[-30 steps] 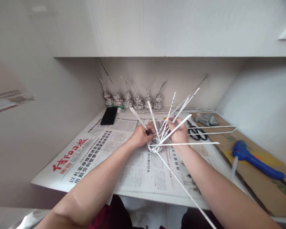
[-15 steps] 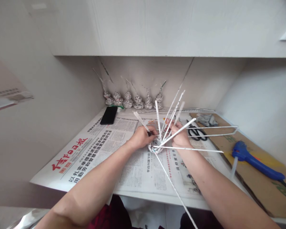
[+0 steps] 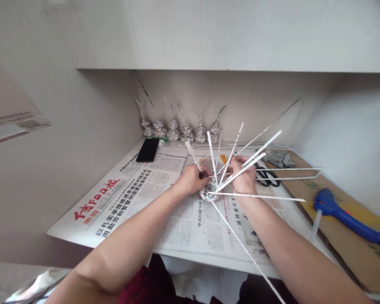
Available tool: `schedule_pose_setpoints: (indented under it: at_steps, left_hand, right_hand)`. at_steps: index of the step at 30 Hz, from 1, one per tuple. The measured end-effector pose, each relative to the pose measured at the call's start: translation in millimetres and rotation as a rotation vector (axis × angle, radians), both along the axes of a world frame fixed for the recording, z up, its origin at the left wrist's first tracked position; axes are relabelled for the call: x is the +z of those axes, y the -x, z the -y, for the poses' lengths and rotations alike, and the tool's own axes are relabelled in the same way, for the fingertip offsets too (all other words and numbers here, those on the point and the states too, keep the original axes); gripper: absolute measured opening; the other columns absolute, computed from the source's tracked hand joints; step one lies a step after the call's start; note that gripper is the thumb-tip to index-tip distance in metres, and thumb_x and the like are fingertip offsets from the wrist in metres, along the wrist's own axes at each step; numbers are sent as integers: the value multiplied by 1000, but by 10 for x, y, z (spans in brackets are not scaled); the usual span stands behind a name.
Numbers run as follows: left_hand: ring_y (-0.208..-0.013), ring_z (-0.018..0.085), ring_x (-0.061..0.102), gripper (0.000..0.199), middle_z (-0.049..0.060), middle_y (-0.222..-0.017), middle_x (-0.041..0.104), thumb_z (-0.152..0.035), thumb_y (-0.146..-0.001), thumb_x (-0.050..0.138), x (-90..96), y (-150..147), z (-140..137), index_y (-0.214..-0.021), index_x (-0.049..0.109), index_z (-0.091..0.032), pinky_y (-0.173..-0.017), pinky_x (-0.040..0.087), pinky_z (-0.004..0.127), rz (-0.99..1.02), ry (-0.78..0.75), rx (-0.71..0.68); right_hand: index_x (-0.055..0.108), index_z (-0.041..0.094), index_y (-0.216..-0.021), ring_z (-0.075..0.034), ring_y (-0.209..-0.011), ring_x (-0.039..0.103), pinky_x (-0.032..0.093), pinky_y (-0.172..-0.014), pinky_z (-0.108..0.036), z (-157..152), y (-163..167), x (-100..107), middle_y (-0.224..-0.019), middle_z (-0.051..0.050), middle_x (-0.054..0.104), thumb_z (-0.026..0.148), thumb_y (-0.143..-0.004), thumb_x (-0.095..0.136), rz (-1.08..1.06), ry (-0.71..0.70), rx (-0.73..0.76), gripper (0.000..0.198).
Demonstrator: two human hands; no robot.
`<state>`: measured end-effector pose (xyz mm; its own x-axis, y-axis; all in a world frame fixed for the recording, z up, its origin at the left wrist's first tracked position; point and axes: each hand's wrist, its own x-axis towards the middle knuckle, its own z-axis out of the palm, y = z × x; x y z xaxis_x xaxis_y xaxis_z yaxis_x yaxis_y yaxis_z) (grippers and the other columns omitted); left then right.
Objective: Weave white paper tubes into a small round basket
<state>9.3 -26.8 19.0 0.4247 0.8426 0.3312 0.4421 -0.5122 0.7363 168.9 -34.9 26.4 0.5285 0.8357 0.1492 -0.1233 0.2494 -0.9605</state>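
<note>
Woven paper piece [image 3: 208,195], small and round, sits between the two hands over the newspaper [image 3: 183,228] that covers the desk [image 3: 259,269], with white paper sticks [image 3: 211,152] fanning out of it. The left hand [image 3: 194,179] pinches its left side, thumb and fingers closed at the foot of one stick. The right hand [image 3: 244,175] curls narrowly among the sticks on the other side; they partly hide its fingers, so which one it grips I cannot tell. Black-handled scissors [image 3: 272,182] lie just beyond that hand, and a blue glue gun [image 3: 346,218] rests on cardboard [image 3: 335,253] to the right. Six gourd-shaped woven figures [image 3: 173,134] line the back wall, near a black phone [image 3: 147,150].
</note>
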Motion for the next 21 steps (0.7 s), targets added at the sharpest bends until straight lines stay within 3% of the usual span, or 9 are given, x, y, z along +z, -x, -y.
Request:
schedule_pose_setpoints:
  at_steps: [2, 5, 9, 12, 17, 21]
  left_hand:
    - [-66, 13, 60, 13, 2, -74, 69, -21, -72, 62, 6, -4, 3, -81, 70, -17, -64, 45, 22, -3, -7, 14]
    - [-65, 13, 59, 13, 2, -73, 69, -18, -71, 60, 15, -6, 8, -80, 69, -16, -64, 44, 22, -9, -22, 3]
    - [-67, 13, 60, 14, 2, -73, 68, -15, -71, 57, 22, -5, 17, -78, 69, -16, -64, 44, 22, -18, -45, -14]
    - [-68, 13, 60, 14, 1, -72, 68, -14, -71, 57, 5, -8, 11, -77, 69, -17, -66, 44, 22, -33, -61, -27]
    - [-71, 14, 61, 18, 2, -76, 70, -12, -71, 56, -28, -5, -10, -79, 71, -17, -72, 46, 23, -20, -65, -42]
    - [-72, 14, 61, 16, 2, -77, 70, -14, -72, 57, -4, 13, -4, -80, 71, -16, -69, 46, 23, -64, -40, -27]
  right_hand:
    - [50, 22, -80, -15, -39, 53, 41, -36, -25, 30, -2, -3, -48, 6, 54, 48, -70, 65, 115, 30, 14, 31]
    - [58, 21, -75, -15, -45, 53, 42, -45, -27, 113, -5, 13, -52, 2, 57, 46, -73, 62, 490, 53, 56, 26]
    - [66, 21, -78, -20, -71, 57, 43, -66, -32, 233, -38, 115, -71, -4, 62, 30, -72, 57, 1127, -52, 89, 14]
    - [66, 21, -76, -26, -87, 54, 39, -77, -36, 277, -88, 194, -82, -7, 64, 20, -64, 56, 1447, -82, 148, 15]
    - [64, 22, -74, -21, -65, 53, 33, -75, -37, 262, -154, 200, -65, -3, 61, 17, -69, 52, 1586, 43, 195, 13]
    - [63, 23, -69, -18, -64, 55, 33, -78, -35, 228, -169, 184, -65, -2, 62, 26, -80, 51, 1594, 26, 243, 17]
